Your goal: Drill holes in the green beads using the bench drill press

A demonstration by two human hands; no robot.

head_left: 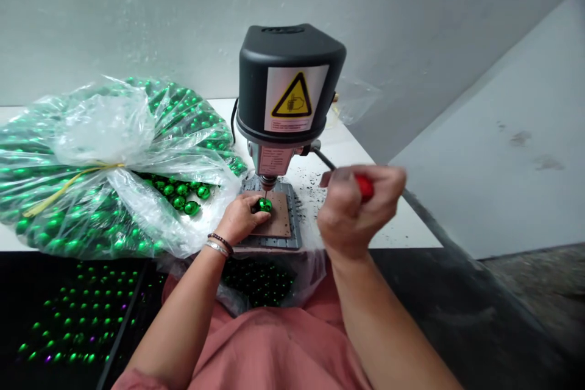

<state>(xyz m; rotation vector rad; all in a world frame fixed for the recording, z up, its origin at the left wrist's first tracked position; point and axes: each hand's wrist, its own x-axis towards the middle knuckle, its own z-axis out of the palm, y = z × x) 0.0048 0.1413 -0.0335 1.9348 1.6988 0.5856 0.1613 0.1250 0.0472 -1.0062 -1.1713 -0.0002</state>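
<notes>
Lots of shiny green balls (183, 192) in a clear plastic bag (105, 140), more in a black tray (77, 317) (a lot left, it seems). One green ball (265, 205) on a brown pad (278, 222) under a black drill press (287, 85), pinched by the left hand (237, 217); right hand (354, 210) shut tight on a red knob (365, 187).

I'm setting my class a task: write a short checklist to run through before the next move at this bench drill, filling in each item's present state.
1. Glossy green ball gripped by left hand: ok.
2. Ball resting on flat brown pad: ok.
3. Right hand around red lever grip of black bench drill: ok.
4. Thin metal drill bit centred on ball: cannot tell.
5. White table free of black debris: not ok.
</notes>
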